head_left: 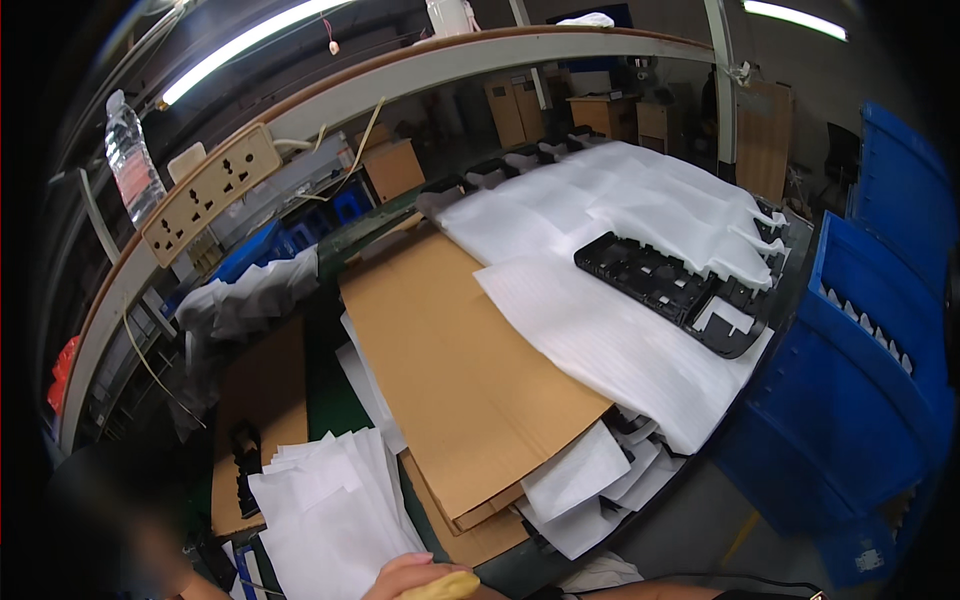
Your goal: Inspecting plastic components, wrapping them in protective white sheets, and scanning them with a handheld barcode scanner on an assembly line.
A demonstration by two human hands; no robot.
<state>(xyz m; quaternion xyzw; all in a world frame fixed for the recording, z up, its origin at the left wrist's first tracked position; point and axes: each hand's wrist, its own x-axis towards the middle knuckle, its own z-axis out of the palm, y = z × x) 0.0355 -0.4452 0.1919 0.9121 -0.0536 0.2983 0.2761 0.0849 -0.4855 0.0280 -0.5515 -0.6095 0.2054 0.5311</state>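
Observation:
At the lower edge, a hand (405, 576) shows only in part, its fingers curled together. By the bare forearm entering from the right I take it for my right hand. Something yellow (445, 587) lies against its fingers; I cannot make out what it is. Just beyond the hand is a fanned stack of white foam sheets (330, 510). My left hand is out of view. To the right, a large brown cardboard sheet (460, 370) lies over layered cardboard and white sheets. Behind it, a black moulded plastic frame (660, 285) rests on white foam sheeting (600, 330).
A blurred person (165, 560) is at the lower left, near a black plastic part (245, 465) on cardboard. Blue crates (840, 390) stand along the right. A shelf rail crosses above with a power strip (210, 195) and a plastic bottle (133, 160).

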